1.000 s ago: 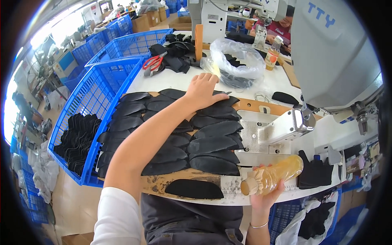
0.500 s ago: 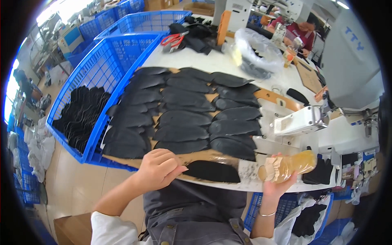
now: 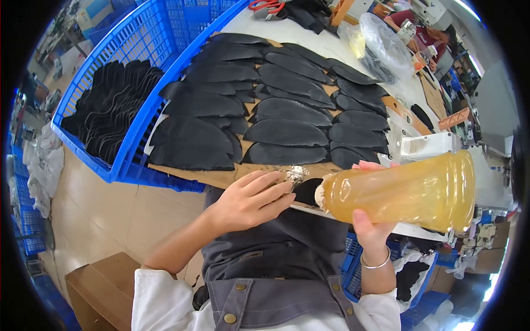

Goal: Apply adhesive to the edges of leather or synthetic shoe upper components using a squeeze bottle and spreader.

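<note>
Gripping a clear plastic bottle of amber liquid, the right hand wraps its fingers around the body near the neck and holds it on its side just off the near edge of the bench, mouth pointing toward the left hand. That left hand is closed around a small crinkled silvery piece, probably foil or a cap, right at the bottle's mouth. The bottle looks nearly full, so I judge it fairly heavy and its thin wall squeezable; a smooth side could slip, and the ribbed body seems the safest place to grasp. Behind the hands, black leaf-shaped pieces lie in overlapping rows on a brown board, flat and probably limp. Along the bench's left edge stands a blue basket with more black pieces; a clear bag lies near the far right corner.
</note>
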Demonstrator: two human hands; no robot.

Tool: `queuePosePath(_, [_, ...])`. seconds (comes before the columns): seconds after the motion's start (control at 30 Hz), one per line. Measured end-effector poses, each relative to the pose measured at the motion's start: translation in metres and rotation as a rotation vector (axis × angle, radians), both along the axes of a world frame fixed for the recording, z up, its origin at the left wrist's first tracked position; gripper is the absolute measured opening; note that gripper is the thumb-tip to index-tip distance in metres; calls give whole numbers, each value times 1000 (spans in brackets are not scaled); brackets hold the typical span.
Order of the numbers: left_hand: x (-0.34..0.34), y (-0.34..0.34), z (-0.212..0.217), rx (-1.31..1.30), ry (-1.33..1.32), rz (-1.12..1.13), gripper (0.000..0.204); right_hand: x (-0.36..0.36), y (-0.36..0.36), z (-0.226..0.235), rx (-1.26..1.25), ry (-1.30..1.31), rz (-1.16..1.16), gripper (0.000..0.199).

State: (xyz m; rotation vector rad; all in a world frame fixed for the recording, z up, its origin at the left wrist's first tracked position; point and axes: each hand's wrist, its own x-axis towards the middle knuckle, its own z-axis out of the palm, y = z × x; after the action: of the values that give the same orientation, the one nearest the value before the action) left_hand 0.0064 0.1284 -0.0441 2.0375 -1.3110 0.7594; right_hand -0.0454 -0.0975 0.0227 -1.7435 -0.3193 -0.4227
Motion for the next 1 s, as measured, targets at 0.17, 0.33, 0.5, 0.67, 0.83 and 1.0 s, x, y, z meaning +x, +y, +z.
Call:
queuePosePath(0.17, [2, 3, -11, -81, -34, -12, 22, 7, 14, -1, -231, 5, 70, 85])
queuePosePath(0.33, [3, 4, -14, -101, -46, -5, 20, 13, 24, -1, -377, 69, 37, 71])
queuePosePath(0.5, [6, 3, -16, -66, -84, -3, 21, 18, 27, 13, -625, 58, 129, 85])
queuePosePath(0.67, [5, 1, -16, -42, -74, -19, 20, 15, 9, 5, -712, 49, 205, 80])
queuePosePath(0.83, [2, 2, -16, -47, -38, 17, 22, 0, -14, 2, -553, 17, -138, 70])
queuePosePath(1.0, [3, 2, -14, -33, -45, 22, 22, -42, -58, 1, -501, 107, -509, 61])
